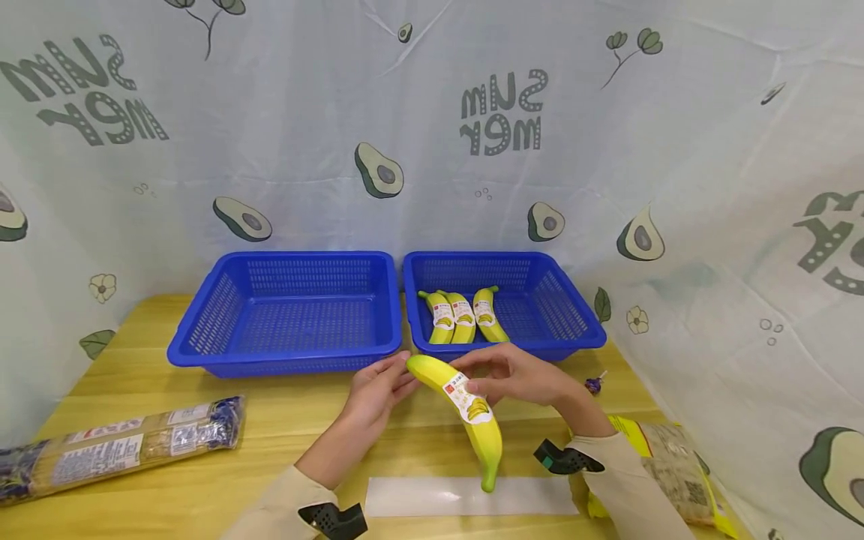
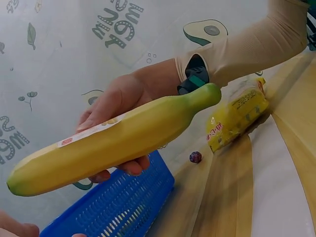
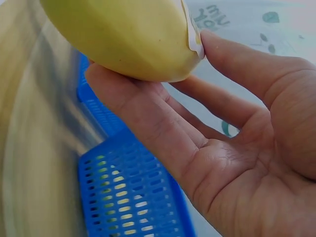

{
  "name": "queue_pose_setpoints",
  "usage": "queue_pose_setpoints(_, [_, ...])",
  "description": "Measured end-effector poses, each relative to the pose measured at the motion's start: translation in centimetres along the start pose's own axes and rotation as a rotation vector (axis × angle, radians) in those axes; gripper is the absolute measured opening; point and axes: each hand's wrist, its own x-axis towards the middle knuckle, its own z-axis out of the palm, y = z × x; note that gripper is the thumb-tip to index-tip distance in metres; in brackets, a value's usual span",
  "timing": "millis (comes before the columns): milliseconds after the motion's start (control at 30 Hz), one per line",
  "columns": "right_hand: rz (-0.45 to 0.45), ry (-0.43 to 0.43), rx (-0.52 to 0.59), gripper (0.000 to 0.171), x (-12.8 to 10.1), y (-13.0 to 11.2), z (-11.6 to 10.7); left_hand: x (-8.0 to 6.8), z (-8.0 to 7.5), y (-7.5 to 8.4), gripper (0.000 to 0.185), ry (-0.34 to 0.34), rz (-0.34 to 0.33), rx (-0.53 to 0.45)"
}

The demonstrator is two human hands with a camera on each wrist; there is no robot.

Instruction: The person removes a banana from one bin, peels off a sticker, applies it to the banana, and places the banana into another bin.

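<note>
My right hand (image 1: 513, 375) pinches a banana (image 1: 484, 435) with a white label between thumb and fingers. In the head view the banana slants, its green stem end pointing down toward me. The right wrist view shows the thumb at the label's edge and the fingers (image 3: 143, 111) under the yellow skin. Beside the blunt tip is my left hand (image 1: 379, 390), fingers loosely extended and thumb close to that tip. Only bits of the left fingers (image 2: 15, 228) show in the left wrist view, below the tip. Three labelled bananas (image 1: 464, 316) lie in the right blue basket (image 1: 580, 319).
A second blue basket (image 1: 283, 360) stands at the left. A long pasta-like packet (image 1: 121, 450) lies at the left, a yellow bag (image 1: 682, 472) at the right. A small purple lollipop (image 1: 594, 385) sits near the right basket; a white strip (image 1: 466, 496) lies in front.
</note>
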Motion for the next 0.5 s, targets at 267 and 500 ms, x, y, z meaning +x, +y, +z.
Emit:
queue_pose_setpoints(267, [0.012,0.112,0.038,0.049,0.6,-0.8,-0.5,1.3,0.8,-0.5,0.023,0.009,-0.002,-0.132])
queue_pose_setpoints(500, [0.015,0.244,-0.006,0.051,1.2,-1.2,-1.0,1.5,1.3,-0.4,0.014,0.009,-0.027,-0.197])
